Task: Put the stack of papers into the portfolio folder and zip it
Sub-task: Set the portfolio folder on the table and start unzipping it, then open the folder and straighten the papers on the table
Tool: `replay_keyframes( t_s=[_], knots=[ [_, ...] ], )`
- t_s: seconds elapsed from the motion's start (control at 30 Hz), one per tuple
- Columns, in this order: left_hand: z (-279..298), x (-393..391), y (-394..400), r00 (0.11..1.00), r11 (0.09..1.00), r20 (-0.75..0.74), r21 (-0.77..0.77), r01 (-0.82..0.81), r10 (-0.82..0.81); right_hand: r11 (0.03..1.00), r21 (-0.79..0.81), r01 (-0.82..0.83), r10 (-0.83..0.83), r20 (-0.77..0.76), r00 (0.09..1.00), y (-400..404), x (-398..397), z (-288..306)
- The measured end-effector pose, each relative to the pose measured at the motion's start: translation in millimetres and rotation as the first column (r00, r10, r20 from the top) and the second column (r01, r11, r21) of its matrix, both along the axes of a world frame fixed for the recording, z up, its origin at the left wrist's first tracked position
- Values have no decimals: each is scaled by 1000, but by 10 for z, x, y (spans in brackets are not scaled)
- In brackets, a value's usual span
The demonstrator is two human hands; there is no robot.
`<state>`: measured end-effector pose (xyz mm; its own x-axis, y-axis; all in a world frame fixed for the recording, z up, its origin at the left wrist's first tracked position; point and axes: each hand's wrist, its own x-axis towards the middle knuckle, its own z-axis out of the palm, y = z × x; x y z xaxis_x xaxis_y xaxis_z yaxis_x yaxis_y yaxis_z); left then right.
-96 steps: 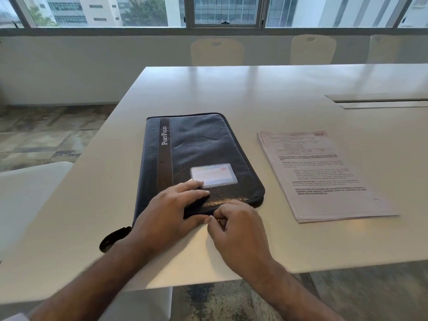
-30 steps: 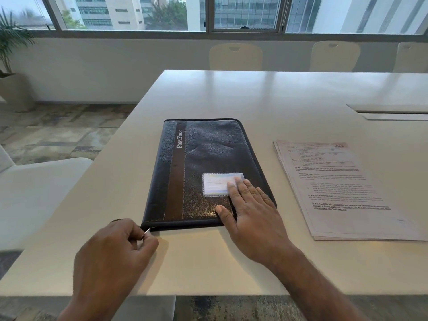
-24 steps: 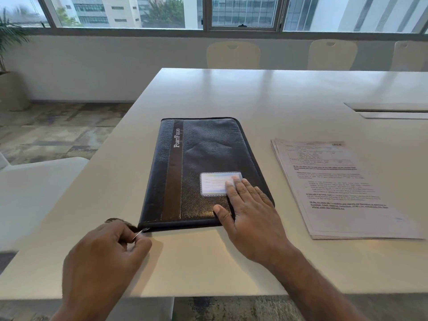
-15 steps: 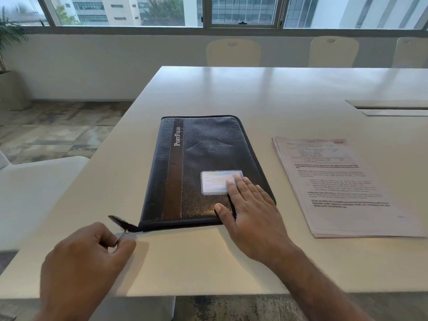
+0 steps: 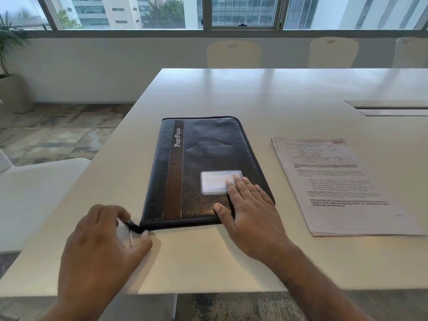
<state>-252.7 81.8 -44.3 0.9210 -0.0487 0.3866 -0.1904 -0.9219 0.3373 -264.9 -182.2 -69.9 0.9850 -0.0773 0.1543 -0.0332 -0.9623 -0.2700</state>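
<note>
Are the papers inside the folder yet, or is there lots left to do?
Nothing is finished yet. The stack of papers lies on the table, right of the closed portfolio folder. The left hand pinches the zipper pull at the folder's near left corner while the right hand presses the cover flat. Left: open it, slide the papers in, zip it.

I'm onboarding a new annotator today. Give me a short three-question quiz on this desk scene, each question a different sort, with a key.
1. True or false: the stack of papers is inside the portfolio folder.
2. What does the left hand pinch? A) label window B) zipper pull C) a sheet
3. Fill in: the right hand lies flat on the folder's near ____ corner.

Key:
1. False; the stack lies on the table, to the right of the closed folder.
2. B, the zipper pull.
3. Right.
</note>
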Motion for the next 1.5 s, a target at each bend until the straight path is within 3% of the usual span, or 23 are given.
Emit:
replay_keyframes(
  t_s=[0.17, 0.33, 0.5, 0.67, 0.97, 1.13, 1.23, 1.43, 1.5],
  knots=[
    [79, 25, -366, 969, 966, 43, 101, 238, -243, 996, 61, 68, -71, 47, 996, 17, -35, 23],
    [62, 123, -808, 896, 879, -74, 175, 444, -438, 865, 232, 444, -474, 91, 876, -209, 1, 130],
    [-26, 253, -1158, 845, 838, -171, 131, 529, -507, 848, 276, 453, -476, 17, 879, -291, -28, 154],
    [-58, 303, -1377, 825, 812, -166, 153, 563, -541, 806, 399, 437, -475, -3, 880, -322, -59, 195],
    [119, 208, -1514, 772, 752, -46, 199, 629, -634, 600, 761, 246, -467, 84, 880, -445, -221, 389],
    [306, 168, -1470, 737, 749, 155, 35, 662, -658, 561, 827, 36, -448, 266, 853, -377, -212, 885],
    [378, 148, -1454, 725, 750, 310, -50, 659, -616, 523, 848, -93, -411, 346, 844, -249, -195, 1169],
    [562, 194, -1286, 673, 791, 618, -130, 598, -408, 287, 872, -397, -226, 465, 856, -6, -109, 1325],
    [639, 216, -1221, 647, 801, 679, -144, 580, -347, 297, 863, -408, -206, 476, 855, 31, -22, 1220]
  ],
)
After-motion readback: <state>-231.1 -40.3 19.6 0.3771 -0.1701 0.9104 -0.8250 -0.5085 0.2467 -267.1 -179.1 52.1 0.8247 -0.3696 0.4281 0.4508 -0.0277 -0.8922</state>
